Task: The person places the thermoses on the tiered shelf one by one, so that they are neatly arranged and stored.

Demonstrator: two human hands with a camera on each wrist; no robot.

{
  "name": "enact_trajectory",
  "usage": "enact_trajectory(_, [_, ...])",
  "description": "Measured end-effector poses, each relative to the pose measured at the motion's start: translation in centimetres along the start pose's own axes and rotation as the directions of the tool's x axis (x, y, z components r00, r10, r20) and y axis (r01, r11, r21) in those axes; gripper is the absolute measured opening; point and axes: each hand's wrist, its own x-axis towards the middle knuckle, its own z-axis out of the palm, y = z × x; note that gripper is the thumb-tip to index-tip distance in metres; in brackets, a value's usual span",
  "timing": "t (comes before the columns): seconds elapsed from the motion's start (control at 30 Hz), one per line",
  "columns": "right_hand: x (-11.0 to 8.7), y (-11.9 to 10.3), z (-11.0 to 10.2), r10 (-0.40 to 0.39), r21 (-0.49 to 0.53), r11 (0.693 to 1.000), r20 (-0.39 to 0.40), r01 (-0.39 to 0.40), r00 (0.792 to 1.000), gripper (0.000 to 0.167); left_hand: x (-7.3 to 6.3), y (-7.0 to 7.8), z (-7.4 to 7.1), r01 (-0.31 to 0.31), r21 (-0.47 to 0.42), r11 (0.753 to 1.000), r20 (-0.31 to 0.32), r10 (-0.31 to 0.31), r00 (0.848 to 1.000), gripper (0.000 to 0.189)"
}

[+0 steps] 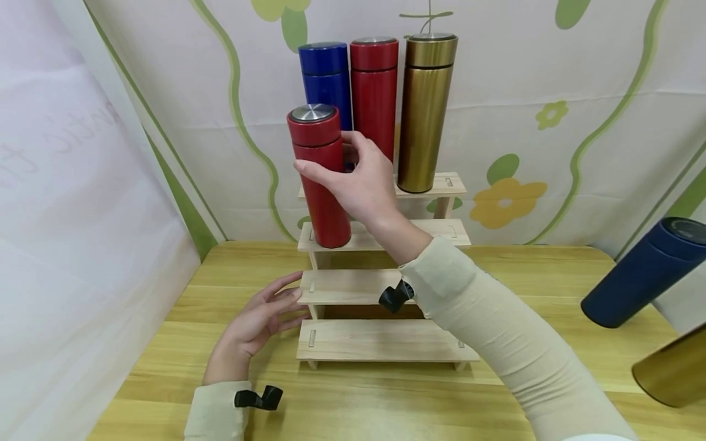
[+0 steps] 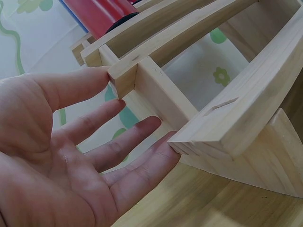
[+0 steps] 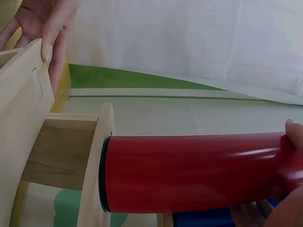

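My right hand [image 1: 366, 177] grips a red vacuum flask [image 1: 322, 202] near its upper body, thumb in front and fingers behind. The flask is upright, its base at the left end of the third step of a wooden tiered stand [image 1: 386, 340]. In the right wrist view the flask's dark base ring lies right against that board. My left hand [image 1: 254, 324] is at the stand's left side, its fingers extended; in the left wrist view the thumb touches a board's end and fingertips [image 2: 171, 147] meet a lower board's corner.
On the top step stand a blue flask [image 1: 326, 86], another red flask [image 1: 375, 92] and a gold flask [image 1: 427, 116]. At the table's right are a dark blue flask [image 1: 634, 278] and a gold one [image 1: 670, 373]. A patterned curtain [image 1: 524, 73] hangs behind the table.
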Motion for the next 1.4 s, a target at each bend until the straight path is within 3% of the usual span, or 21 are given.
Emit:
enact_trajectory(0.1, [0.0, 0.1, -0.2, -0.020, -0.042, 0.999, -0.048, 0.018, 0.999, 0.070, 0.1, 0.0, 0.1, 0.001, 0.000, 1.000, 0.003, -0.001, 1.000, 0.066])
enact_trajectory(0.23, [0.0, 0.2, -0.3, -0.036, -0.024, 0.999, -0.075, 0.034, 0.997, 0.070, 0.1, 0.1, 0.1, -0.001, 0.005, 1.000, 0.008, 0.000, 1.000, 0.066])
enact_trajectory(0.53, [-0.2, 0.4, 0.0, -0.080, 0.016, 0.997, -0.061, 0.081, 0.995, 0.066, 0.2, 0.1, 0.1, -0.004, 0.007, 1.000, 0.008, 0.004, 1.000, 0.066])
enact_trajectory(0.9, [-0.7, 0.6, -0.5, -0.053, 0.023, 0.998, -0.046, 0.054, 0.998, 0.068, 0.3, 0.0, 0.3, -0.004, 0.004, 1.000, 0.008, 0.004, 1.000, 0.066])
enact_trajectory(1.13, [-2.0, 1.5, -2.6, -0.062, 0.036, 0.997, -0.040, 0.063, 0.997, 0.071, 0.3, 0.0, 0.3, -0.005, 0.014, 1.000, 0.007, 0.005, 1.000, 0.066])
enact_trajectory(1.4, [-4.3, 2.4, -6.0, -0.108, 0.046, 0.993, -0.062, 0.111, 0.992, 0.063, -0.1, 0.0, 0.1, -0.007, 0.018, 1.000, 0.002, 0.006, 1.000, 0.067])
